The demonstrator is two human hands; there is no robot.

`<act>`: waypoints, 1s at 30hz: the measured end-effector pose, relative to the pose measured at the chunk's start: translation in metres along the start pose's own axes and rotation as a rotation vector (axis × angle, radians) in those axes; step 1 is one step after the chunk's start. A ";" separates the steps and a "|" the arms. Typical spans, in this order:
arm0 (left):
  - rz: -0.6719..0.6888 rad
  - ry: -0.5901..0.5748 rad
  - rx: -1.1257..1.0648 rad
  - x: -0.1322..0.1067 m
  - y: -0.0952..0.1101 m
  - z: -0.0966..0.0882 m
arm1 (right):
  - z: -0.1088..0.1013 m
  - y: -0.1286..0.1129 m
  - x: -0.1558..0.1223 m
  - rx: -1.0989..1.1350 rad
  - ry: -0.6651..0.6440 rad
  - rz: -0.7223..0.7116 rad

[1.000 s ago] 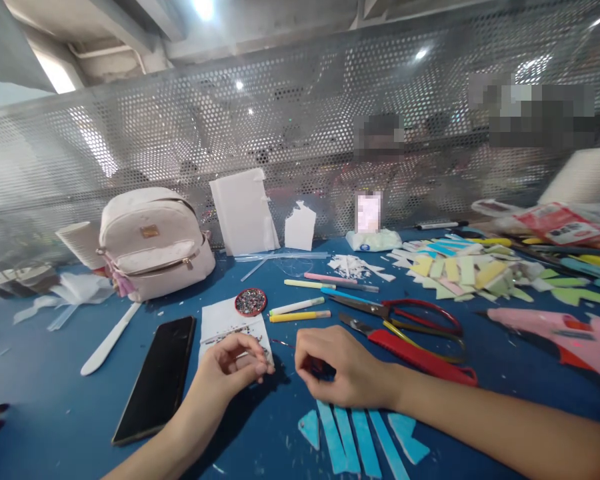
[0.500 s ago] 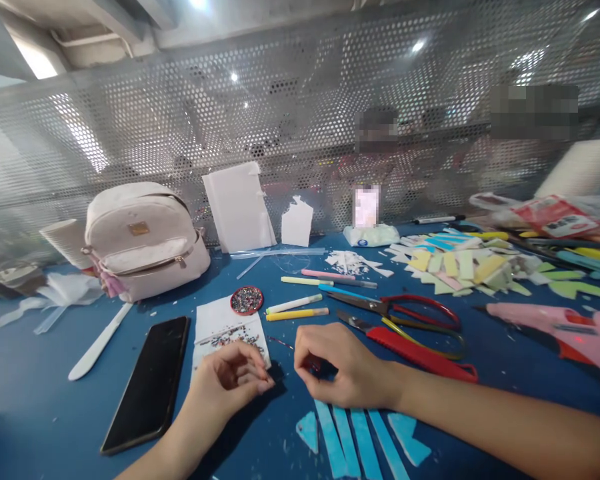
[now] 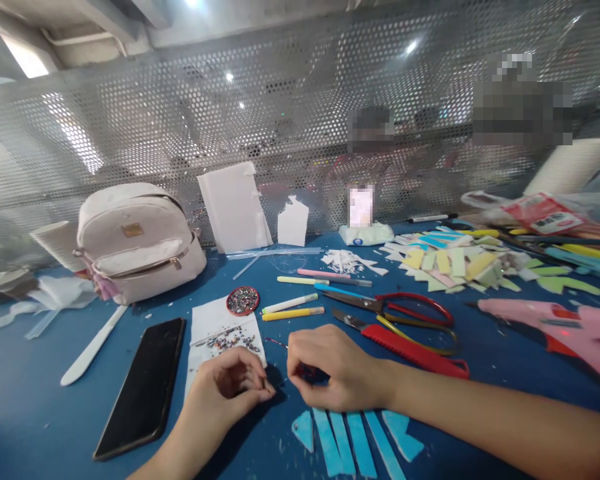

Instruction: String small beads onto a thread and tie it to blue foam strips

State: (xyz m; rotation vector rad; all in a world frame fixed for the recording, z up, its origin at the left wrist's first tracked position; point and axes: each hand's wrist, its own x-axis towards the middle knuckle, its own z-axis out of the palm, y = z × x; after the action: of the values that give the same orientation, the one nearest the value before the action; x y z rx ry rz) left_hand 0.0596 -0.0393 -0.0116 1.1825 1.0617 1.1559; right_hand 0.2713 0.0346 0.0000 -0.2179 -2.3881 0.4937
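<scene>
My left hand [image 3: 233, 387] rests on the blue table [image 3: 40, 413], its fingers pinched together at the near edge of a white paper [image 3: 217, 330] strewn with tiny beads. What the pinch holds is too small to name. My right hand [image 3: 330, 370] lies curled just to the right, fingertips closed on a small dark thing I cannot make out. A thin wire [image 3: 277, 343] shows just beyond the two hands. A round dish of beads [image 3: 243, 301] stands behind the paper. Light blue cut strips [image 3: 353, 443] lie under my right wrist.
A black phone [image 3: 143, 387] lies left of my hands, with a white plastic knife [image 3: 93, 347] and a pale backpack [image 3: 135, 240] beyond. Scissors [image 3: 395, 310], pliers with red handles [image 3: 410, 347], coloured sticks [image 3: 293, 313], foam scraps [image 3: 455, 263] and a pink glue gun [image 3: 555, 323] fill the right. A perforated metal screen [image 3: 280, 120] closes the back.
Both hands have stayed nearly in place, the left fingers working slightly at the paper's edge. The camera has turned a little to the right, so everything sits slightly further left.
</scene>
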 end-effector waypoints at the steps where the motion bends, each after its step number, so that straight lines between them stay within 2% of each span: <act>1: -0.001 -0.014 0.006 0.000 -0.001 -0.001 | 0.000 0.000 0.000 0.000 -0.007 0.002; 4: -0.008 -0.037 0.017 0.001 -0.001 -0.002 | 0.000 0.000 0.000 -0.003 -0.014 0.005; 8: 0.001 -0.006 0.005 0.000 0.000 0.001 | 0.000 0.000 0.001 -0.010 -0.010 -0.009; 17: -0.008 -0.016 0.013 0.001 -0.001 0.001 | 0.000 0.000 0.000 -0.049 -0.052 -0.002; 30: -0.001 -0.023 -0.043 0.001 -0.001 0.002 | 0.000 -0.001 0.001 -0.029 -0.017 -0.012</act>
State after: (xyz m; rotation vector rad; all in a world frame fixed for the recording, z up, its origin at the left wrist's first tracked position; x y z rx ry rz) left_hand 0.0614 -0.0390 -0.0120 1.1591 1.0154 1.1559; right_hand 0.2703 0.0342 0.0012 -0.2128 -2.4129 0.4565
